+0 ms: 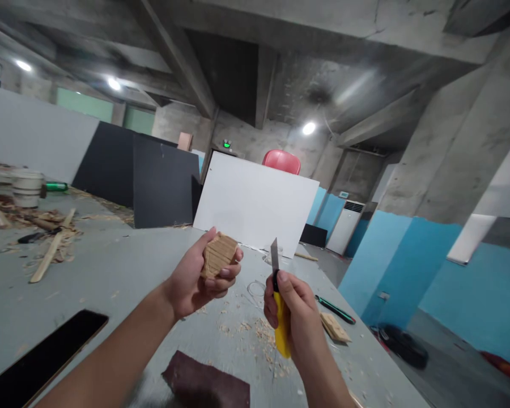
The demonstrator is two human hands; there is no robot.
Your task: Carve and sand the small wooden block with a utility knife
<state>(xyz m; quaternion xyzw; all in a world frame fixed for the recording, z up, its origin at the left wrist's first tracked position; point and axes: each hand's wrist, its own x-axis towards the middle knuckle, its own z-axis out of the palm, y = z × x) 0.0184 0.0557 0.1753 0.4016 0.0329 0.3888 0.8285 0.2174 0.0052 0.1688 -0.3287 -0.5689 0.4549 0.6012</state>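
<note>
A small brown wood block with grooves across its face is held up in my left hand, its fingers wrapped round the lower and right edges. To the right, my right hand grips a yellow utility knife, its blade pointing upward. The blade and the block are apart. Wood shavings lie on the grey table below and between my hands. A dark brown sheet, perhaps sandpaper, is at the near edge.
Right of my right hand lie a green and black tool and a light wood piece. A black board is at near left. Wood strips, shavings and a white bucket sit far left. A white panel stands ahead.
</note>
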